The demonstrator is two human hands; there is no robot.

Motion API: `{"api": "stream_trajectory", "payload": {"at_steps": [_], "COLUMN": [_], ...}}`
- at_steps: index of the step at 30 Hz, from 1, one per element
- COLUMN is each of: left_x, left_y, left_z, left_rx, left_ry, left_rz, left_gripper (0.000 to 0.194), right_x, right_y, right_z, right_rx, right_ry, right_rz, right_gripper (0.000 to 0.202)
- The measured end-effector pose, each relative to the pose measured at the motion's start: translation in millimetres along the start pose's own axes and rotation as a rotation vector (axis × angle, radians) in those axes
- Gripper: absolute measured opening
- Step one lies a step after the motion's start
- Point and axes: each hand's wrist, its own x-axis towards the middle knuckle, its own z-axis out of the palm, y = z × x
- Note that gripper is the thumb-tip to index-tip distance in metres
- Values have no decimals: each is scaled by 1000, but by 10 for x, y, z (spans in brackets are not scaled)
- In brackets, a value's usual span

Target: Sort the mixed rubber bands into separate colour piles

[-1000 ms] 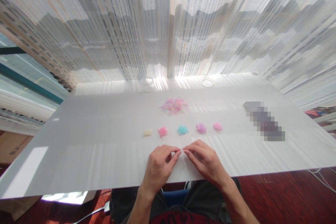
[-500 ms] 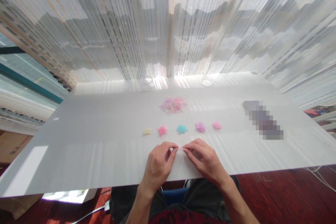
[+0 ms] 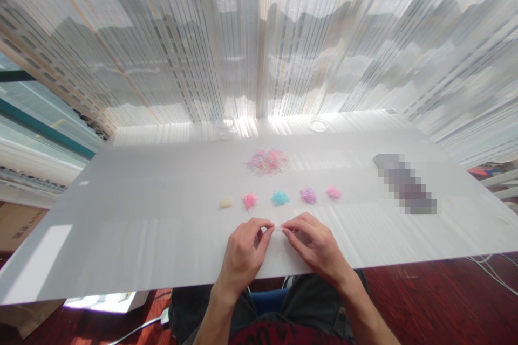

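Observation:
Near the table's front edge, my left hand (image 3: 246,248) and my right hand (image 3: 313,242) face each other, thumb and forefinger pinched on each. A small pale strand (image 3: 278,227) stretches between their fingertips, held at both ends. Just beyond lies a row of small piles: pale yellow (image 3: 226,203), deep pink (image 3: 250,201), turquoise (image 3: 280,198), purple (image 3: 308,195) and light pink (image 3: 334,192). Behind the row is a larger loose heap of mixed-colour strands (image 3: 267,161).
A pixelated dark object (image 3: 407,186) lies on the right of the white table (image 3: 133,215). Two clear round items (image 3: 318,125) sit by the striped curtain (image 3: 194,43) at the back. A cardboard box (image 3: 20,223) is at the left, and cables (image 3: 491,272) are at the lower right.
The strand between my fingertips looks slightly straighter. Both hands keep almost the same place and pinch; the piles have not changed apart from a tiny shift of the view.

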Motion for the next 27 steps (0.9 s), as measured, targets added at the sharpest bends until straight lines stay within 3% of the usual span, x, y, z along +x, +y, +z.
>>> {"api": "stream_trajectory", "payload": {"at_steps": [9, 11, 15, 17, 21, 27], "left_x": [-1, 13, 85, 135, 219, 299], "left_y": [8, 6, -47, -87, -113, -36], "left_z": [11, -2, -103, -161, -190, -75], "left_rx": [-24, -16, 145, 227, 269, 311], "left_ry": [31, 119, 403, 474, 473, 447], "left_rz": [-8, -37, -142, -187, -248, -387], "left_gripper": [12, 12, 11, 13, 15, 10], "right_x": [-2, -1, 4, 9, 18, 10], "right_y": [11, 10, 4, -1, -9, -6], "right_z": [2, 1, -5, -10, -16, -17], "right_rx": [8, 9, 20, 29, 38, 49], "right_ry": [13, 21, 17, 13, 19, 10], "right_rz": [7, 10, 19, 19, 20, 38], "right_gripper": [12, 11, 11, 12, 13, 13]}}
